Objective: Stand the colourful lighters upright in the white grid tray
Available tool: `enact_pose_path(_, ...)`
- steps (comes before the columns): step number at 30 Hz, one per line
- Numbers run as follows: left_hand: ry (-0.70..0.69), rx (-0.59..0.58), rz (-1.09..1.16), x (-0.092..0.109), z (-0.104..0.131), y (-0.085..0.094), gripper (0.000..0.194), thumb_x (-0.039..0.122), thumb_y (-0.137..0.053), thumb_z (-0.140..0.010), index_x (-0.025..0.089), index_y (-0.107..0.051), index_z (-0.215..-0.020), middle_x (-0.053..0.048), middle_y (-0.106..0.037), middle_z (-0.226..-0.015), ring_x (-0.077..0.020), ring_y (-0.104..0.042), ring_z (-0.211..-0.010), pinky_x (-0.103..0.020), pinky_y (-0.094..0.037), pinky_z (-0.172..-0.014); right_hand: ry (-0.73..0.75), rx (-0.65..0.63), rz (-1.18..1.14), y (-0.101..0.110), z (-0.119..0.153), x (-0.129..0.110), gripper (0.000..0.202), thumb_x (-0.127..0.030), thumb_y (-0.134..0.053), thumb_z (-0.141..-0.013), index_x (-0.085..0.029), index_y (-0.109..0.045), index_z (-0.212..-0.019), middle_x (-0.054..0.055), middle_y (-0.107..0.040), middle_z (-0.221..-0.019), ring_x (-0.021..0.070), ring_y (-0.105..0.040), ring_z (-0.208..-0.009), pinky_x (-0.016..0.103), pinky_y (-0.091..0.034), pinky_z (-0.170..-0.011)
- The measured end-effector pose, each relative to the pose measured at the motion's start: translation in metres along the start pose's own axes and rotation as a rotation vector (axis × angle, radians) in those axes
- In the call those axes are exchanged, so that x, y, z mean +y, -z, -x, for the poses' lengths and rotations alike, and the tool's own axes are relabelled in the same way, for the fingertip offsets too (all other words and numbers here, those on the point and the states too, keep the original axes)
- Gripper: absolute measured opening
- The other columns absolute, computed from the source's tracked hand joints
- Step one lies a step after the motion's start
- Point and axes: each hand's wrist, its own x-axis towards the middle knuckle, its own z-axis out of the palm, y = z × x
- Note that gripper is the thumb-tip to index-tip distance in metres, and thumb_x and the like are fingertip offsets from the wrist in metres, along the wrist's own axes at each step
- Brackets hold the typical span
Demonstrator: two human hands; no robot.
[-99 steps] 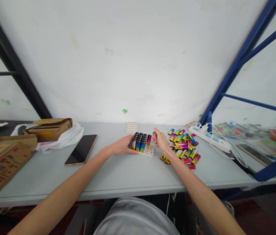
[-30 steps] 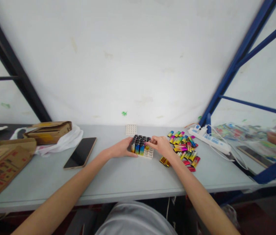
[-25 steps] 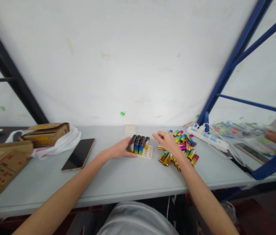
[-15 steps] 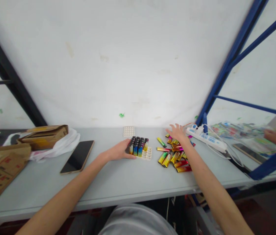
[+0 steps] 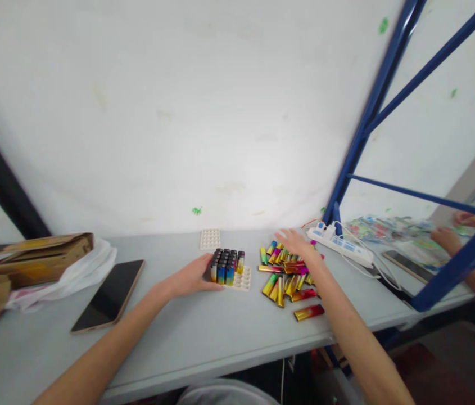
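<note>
Nearest of all, a strip of grey clothing [image 5: 229, 392] shows below the near edge of the grey table [image 5: 203, 343], with a forearm reaching in over the table from each side. A red-and-gold tube [image 5: 308, 313] lies near on the right, just beside the wearer's forearm, and a dark-screened phone [image 5: 111, 295] lies aslant on the left. A little farther in, the left hand [image 5: 193, 275] curves in a C and clasps the left end of a block of upright tubes [image 5: 222, 267], thumb along the near side and fingers at the far corner (their tips are partly hidden). These dark-topped tubes stand in a white holder [image 5: 243, 279], whose round hollows show along its right side. To the right of it is a loose pile of shiny tubes [image 5: 291, 286], gold, green, red and magenta. The right hand [image 5: 296, 243] is over the far side of that pile, fingers loosely spread and slightly blurred; I cannot tell whether it touches any. Farther back on the left, a cardboard box [image 5: 43, 260] rests among white plastic [image 5: 89, 273]; a second white holder [image 5: 211, 239] lies near the wall [image 5: 170, 124]. At the far right, a power strip [image 5: 340, 244] sits by a blue frame [image 5: 355, 140], beyond which a co-worker's hand [image 5: 446, 241] is above clear packets.
</note>
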Motion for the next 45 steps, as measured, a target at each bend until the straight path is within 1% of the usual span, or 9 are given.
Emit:
enact_pose_path(5, 0.008, 0.006, -0.017, 0.002, 0.0, 0.001, 0.079, 0.051, -0.087, -0.071, 0.019, -0.056, -0.137, -0.011, -0.066, -0.137, -0.0369, -0.061, -0.126, -0.044, -0.046, -0.113, -0.126, 0.139, -0.064, 0.037, 0.016, 0.067, 0.054, -0.041, -0.038, -0.107, -0.008, -0.06, -0.144, 0.023, -0.06, -0.147, 0.0329, -0.055, -0.139, 0.043, -0.039, -0.117)
enact_pose_path(8, 0.012, -0.003, -0.026, 0.002, 0.0, 0.001, 0.079, 0.052, -0.086, -0.072, 0.018, -0.056, -0.136, -0.011, -0.065, -0.138, -0.0364, -0.061, -0.127, -0.044, -0.045, -0.113, -0.069, 0.263, -0.18, 0.032, 0.055, 0.094, 0.054, -0.042, -0.041, -0.105, -0.007, -0.063, -0.139, 0.024, -0.064, -0.14, 0.0325, -0.058, -0.136, 0.043, -0.04, -0.117)
enact_pose_path(12, 0.009, -0.01, -0.034, 0.002, 0.0, 0.002, 0.076, 0.051, -0.085, -0.073, 0.017, -0.056, -0.135, -0.013, -0.063, -0.141, -0.0358, -0.059, -0.13, -0.043, -0.043, -0.116, 0.284, 0.399, -0.256, -0.006, 0.142, 0.08, 0.059, -0.056, -0.048, -0.102, -0.026, -0.052, -0.153, 0.012, -0.04, -0.165, 0.0311, -0.036, -0.153, 0.05, -0.032, -0.125)
enact_pose_path(17, 0.019, -0.008, -0.029, 0.003, 0.0, 0.003, 0.077, 0.052, -0.087, -0.072, 0.016, -0.057, -0.133, -0.012, -0.065, -0.138, -0.0359, -0.061, -0.126, -0.044, -0.045, -0.114, 0.389, 0.219, -0.149, -0.051, 0.207, 0.041, 0.071, -0.062, -0.054, -0.099, -0.042, -0.033, -0.163, 0.002, -0.013, -0.176, 0.0365, -0.011, -0.161, 0.062, -0.02, -0.127)
enact_pose_path(23, 0.003, 0.017, -0.022, 0.002, 0.001, 0.002, 0.075, 0.054, -0.087, -0.071, 0.019, -0.06, -0.133, -0.009, -0.067, -0.136, -0.0364, -0.061, -0.127, -0.044, -0.046, -0.114, 0.478, 0.196, -0.074, -0.052, 0.169, 0.021, 0.067, -0.063, -0.046, -0.103, -0.043, -0.026, -0.164, 0.003, -0.014, -0.176, 0.0358, -0.013, -0.161, 0.066, -0.009, -0.127)
enact_pose_path(33, 0.016, 0.004, -0.042, 0.003, 0.001, 0.004, 0.078, 0.055, -0.086, -0.072, 0.017, -0.058, -0.135, -0.011, -0.066, -0.137, -0.0346, -0.06, -0.127, -0.041, -0.045, -0.114, 0.51, 0.244, -0.044, -0.045, 0.105, -0.007, 0.062, -0.061, -0.036, -0.106, -0.043, -0.026, -0.164, 0.01, -0.034, -0.167, 0.0334, -0.021, -0.158, 0.067, -0.016, -0.124)
enact_pose_path(37, 0.026, -0.012, -0.039, 0.003, 0.001, 0.003, 0.079, 0.053, -0.085, -0.073, 0.017, -0.055, -0.136, -0.012, -0.064, -0.139, -0.0345, -0.059, -0.128, -0.044, -0.042, -0.116, 0.501, 0.274, -0.039, -0.043, 0.095, -0.011, 0.056, -0.057, -0.034, -0.108, -0.037, -0.039, -0.16, 0.012, -0.041, -0.163, 0.0314, -0.026, -0.156, 0.066, -0.018, -0.124)
enact_pose_path(41, 0.024, -0.013, -0.024, 0.003, 0.001, 0.003, 0.077, 0.054, -0.085, -0.074, 0.018, -0.056, -0.135, -0.012, -0.064, -0.139, -0.0356, -0.058, -0.129, -0.045, -0.042, -0.116, 0.477, 0.348, -0.114, -0.039, 0.093, -0.006, 0.052, -0.052, -0.035, -0.109, -0.028, -0.051, -0.152, 0.014, -0.049, -0.155, 0.0302, -0.036, -0.15, 0.062, -0.021, -0.124)
enact_pose_path(45, 0.019, -0.017, -0.014, 0.002, 0.001, 0.003, 0.078, 0.054, -0.085, -0.073, 0.019, -0.055, -0.136, -0.011, -0.064, -0.14, -0.0362, -0.058, -0.129, -0.046, -0.043, -0.116, 0.361, 0.505, -0.255, -0.034, 0.086, 0.027, 0.048, -0.045, -0.034, -0.108, -0.023, -0.057, -0.144, 0.015, -0.058, -0.144, 0.0281, -0.052, -0.135, 0.052, -0.037, -0.119)
